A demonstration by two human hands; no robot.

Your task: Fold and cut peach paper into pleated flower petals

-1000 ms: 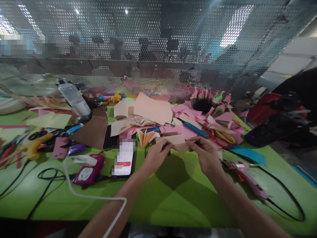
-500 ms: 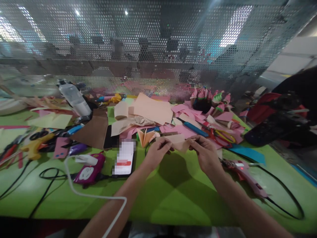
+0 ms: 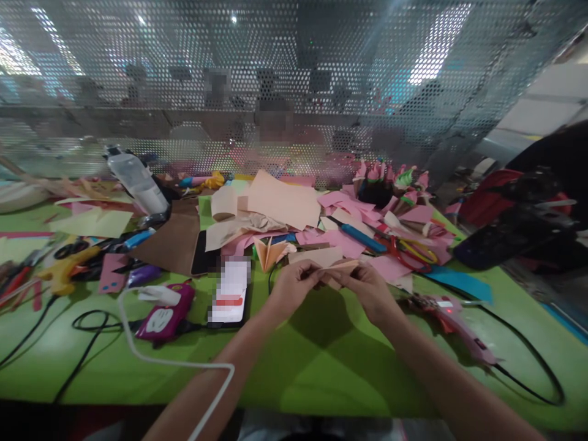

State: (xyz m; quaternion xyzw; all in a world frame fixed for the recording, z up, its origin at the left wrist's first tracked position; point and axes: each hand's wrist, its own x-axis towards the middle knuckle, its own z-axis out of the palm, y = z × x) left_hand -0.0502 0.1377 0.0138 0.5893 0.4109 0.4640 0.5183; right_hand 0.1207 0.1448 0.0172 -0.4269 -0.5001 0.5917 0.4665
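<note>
A small piece of peach paper (image 3: 340, 268) is held above the green table between both hands, its far edge turned over. My left hand (image 3: 298, 283) pinches its left end with thumb and forefinger. From the right, my right hand (image 3: 365, 285) pinches the paper too, its fingertips close to those of the left. Just beyond the left hand stands a folded peach paper shape (image 3: 267, 253) with pointed flaps. Right of the right hand lies a pink glue gun (image 3: 463, 327) with a lit red light.
A phone (image 3: 232, 291) and a magenta power strip (image 3: 166, 312) lie left of my arms, a white cable crossing my left forearm. Paper scraps (image 3: 285, 202), a blue cutter (image 3: 362, 237) and scissors (image 3: 416, 252) cover the back. A bottle (image 3: 136, 180) leans near the perforated screen (image 3: 294, 92).
My hands have come closer together; the right one moved left. The paper, stretched flat between them before, is now bent over. The things on the table have stayed put.
</note>
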